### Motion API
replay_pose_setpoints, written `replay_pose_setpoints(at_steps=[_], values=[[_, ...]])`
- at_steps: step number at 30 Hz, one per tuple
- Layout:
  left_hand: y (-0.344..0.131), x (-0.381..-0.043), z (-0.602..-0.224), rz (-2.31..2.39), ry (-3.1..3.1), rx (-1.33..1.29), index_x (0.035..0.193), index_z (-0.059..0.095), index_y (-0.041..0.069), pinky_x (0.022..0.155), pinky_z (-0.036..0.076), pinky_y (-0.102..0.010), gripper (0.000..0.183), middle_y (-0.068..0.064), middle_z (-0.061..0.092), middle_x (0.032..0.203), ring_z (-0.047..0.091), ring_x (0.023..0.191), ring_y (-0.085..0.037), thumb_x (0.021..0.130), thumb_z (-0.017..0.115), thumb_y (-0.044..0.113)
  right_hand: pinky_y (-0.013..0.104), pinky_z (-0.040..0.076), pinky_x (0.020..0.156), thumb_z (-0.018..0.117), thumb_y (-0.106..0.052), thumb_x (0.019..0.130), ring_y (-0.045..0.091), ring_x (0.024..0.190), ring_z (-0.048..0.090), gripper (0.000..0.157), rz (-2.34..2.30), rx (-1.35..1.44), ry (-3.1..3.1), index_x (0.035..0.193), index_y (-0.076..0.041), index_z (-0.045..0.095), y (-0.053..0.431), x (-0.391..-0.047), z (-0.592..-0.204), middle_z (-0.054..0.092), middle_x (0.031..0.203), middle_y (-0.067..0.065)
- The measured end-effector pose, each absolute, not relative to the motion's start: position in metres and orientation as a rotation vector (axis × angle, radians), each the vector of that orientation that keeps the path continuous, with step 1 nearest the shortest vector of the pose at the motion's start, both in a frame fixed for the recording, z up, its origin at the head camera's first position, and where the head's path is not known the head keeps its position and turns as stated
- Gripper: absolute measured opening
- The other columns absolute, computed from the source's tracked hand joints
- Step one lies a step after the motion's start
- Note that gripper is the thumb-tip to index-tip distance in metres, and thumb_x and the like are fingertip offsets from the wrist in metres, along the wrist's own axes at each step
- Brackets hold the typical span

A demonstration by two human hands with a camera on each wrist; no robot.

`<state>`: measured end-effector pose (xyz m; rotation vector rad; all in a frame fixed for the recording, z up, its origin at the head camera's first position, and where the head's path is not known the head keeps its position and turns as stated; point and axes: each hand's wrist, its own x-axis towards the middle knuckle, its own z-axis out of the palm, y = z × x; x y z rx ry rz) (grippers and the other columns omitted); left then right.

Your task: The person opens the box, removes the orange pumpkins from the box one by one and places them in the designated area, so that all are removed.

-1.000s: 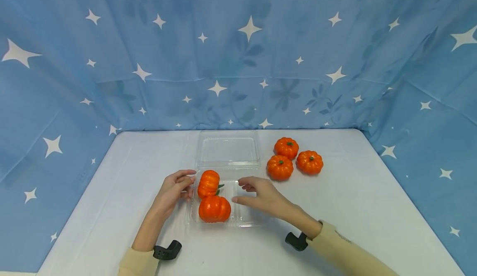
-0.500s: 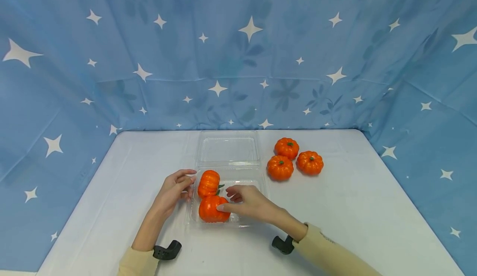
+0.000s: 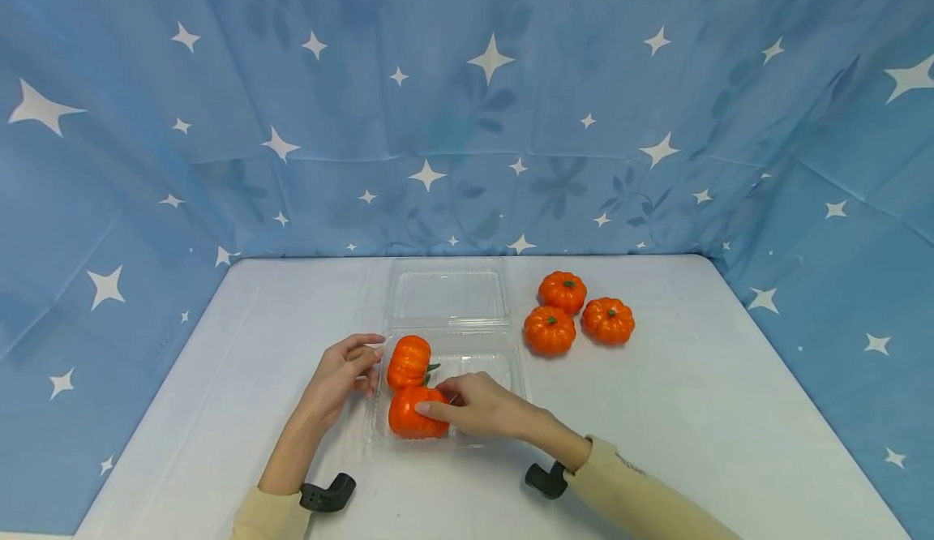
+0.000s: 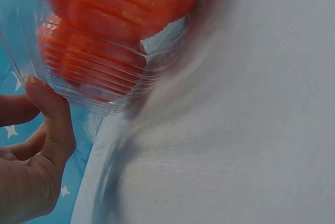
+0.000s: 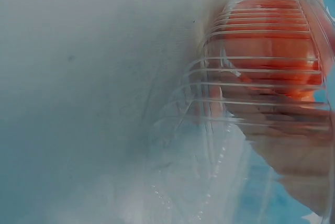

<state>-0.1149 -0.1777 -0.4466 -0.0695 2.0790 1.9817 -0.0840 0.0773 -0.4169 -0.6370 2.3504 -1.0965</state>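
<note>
A clear hinged plastic container (image 3: 474, 345) lies on the table, its lid (image 3: 448, 289) folded back. Two small orange pumpkins are inside on the left: a rear pumpkin (image 3: 409, 362) tipped on its side and a front pumpkin (image 3: 405, 417). My right hand (image 3: 485, 406) reaches into the container and grips the front pumpkin, thumb on its near face, other fingers behind and partly hidden. At the container's left rim, my left hand (image 3: 337, 382) holds the edge; in the left wrist view its thumb (image 4: 49, 109) meets the plastic. Through the ribbed wall, the right wrist view shows the pumpkin blurred.
Three more orange pumpkins (image 3: 550, 331) stand grouped on the white table (image 3: 693, 410), right of the lid. A blue curtain (image 3: 467, 118) with white stars encloses the back and sides. Each wrist wears a black strap device (image 3: 328, 493).
My right hand has moved left and down from above the container's right half onto the front pumpkin, its thumb now on it. The left hand keeps its place at the rim.
</note>
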Motion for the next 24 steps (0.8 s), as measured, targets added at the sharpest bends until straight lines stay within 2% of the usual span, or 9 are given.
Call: replay_pose_setpoints(at_steps=[5,16,24], values=[[-0.1779,-0.1146,-0.4468,1.975,2.082,-0.074,0.138,0.052,-0.003,0.054,0.051,-0.023,0.04,-0.004,0.06,0.083,0.053,0.061,-0.015,0.104,0.06,0.016,0.02,0.04,0.056,0.064,-0.041,0.101,0.006,0.064,0.052,0.038,-1.108,-0.657,2.311,0.11,-0.006,0.074,0.0762,-0.0838,-0.4177,0.061,0.075,-0.006],[-0.1781,-0.1155,-0.4464,1.988,2.065,-0.059,0.139,0.051,-0.005,0.053,0.049,-0.024,0.041,-0.003,0.06,0.08,0.053,0.061,-0.014,0.104,0.061,0.015,0.019,0.033,0.053,0.066,-0.043,0.099,0.004,0.058,0.046,0.031,-1.115,-0.657,2.332,0.095,-0.013,0.072,0.0762,-0.0824,-0.4163,0.051,0.065,-0.009],[-0.1784,-0.1162,-0.4467,1.987,2.062,-0.052,0.139,0.05,-0.005,0.053,0.05,-0.024,0.042,-0.003,0.06,0.081,0.054,0.062,-0.014,0.104,0.061,0.016,0.019,0.039,0.057,0.068,-0.043,0.098,0.006,0.065,0.052,0.034,-1.117,-0.637,2.347,0.104,-0.01,0.074,0.0839,-0.0808,-0.41,0.058,0.072,-0.009]])
